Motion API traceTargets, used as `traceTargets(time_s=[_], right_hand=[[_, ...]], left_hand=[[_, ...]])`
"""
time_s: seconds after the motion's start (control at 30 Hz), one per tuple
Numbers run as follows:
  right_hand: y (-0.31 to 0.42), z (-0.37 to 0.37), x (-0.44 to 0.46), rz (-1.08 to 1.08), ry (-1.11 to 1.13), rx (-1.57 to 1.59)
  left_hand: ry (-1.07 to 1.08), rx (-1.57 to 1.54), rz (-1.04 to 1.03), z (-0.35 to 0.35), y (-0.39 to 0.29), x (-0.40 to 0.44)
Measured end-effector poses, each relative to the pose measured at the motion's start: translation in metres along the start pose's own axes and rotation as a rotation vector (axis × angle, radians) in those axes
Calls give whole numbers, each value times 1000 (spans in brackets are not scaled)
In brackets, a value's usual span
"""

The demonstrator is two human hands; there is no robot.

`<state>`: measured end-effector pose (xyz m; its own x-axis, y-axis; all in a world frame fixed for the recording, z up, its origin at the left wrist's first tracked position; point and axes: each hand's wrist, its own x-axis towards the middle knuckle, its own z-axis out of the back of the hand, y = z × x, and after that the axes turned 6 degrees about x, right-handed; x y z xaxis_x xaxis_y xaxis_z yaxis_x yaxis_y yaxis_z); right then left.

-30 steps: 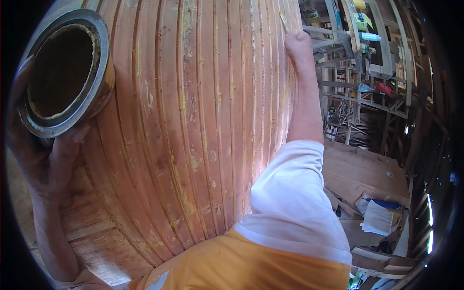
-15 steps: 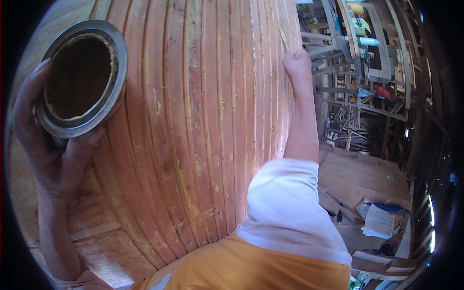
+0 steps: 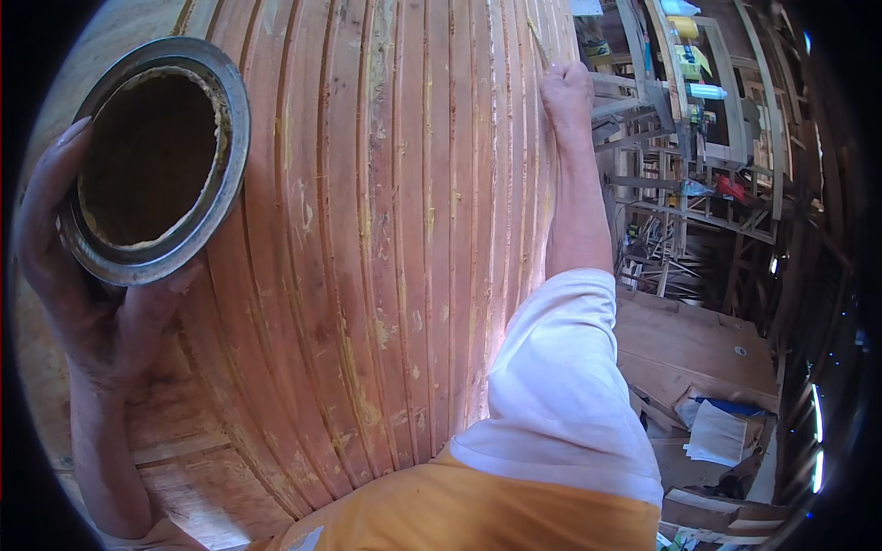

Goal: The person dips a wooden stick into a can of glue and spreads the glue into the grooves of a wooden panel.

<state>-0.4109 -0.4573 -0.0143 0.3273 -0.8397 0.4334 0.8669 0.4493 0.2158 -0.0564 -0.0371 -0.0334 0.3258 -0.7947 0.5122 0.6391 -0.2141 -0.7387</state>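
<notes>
My left hand [image 3: 101, 321] is wrapped round a round metal can [image 3: 234, 174], its open mouth tilted toward me. Brownish-yellow residue crusts the can's inner rim, and the inside is dark. At the far upper part of the view, my right hand [image 3: 568, 90] is closed on a thin yellowish stick-like tool [image 3: 538, 44], its tip against the planked wooden surface [image 3: 432, 275]. Long grooves run between the planks, several carrying yellow-brown filler, with smears on the wood around them. Too little of the tool shows to tell its exact kind.
Wooden frames and shelving [image 3: 684, 119] with bottles and small items stand at the right. Below them lies a wooden board [image 3: 694, 344], with white paper [image 3: 717, 432] nearby. A plywood panel [image 3: 197, 487] is at the lower left.
My right hand has moved a little farther up along the planks with the tool. The can in my left hand shows slightly lower and more to the right; the view has shifted slightly.
</notes>
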Motion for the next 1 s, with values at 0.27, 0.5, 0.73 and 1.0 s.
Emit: traceTargets(time_s=[0.27,0.5,0.73,1.0], right_hand=[[8,13,1,22,77,-141],[8,34,8,101,152,-388],[-20,27,8,111,115,2],[1,6,2,-10,156,89]], left_hand=[[-10,51,111,0,-6,-4],[12,59,121,3,-6,-3],[22,87,93,3,-4,-3],[13,27,120,2,-4,-5]])
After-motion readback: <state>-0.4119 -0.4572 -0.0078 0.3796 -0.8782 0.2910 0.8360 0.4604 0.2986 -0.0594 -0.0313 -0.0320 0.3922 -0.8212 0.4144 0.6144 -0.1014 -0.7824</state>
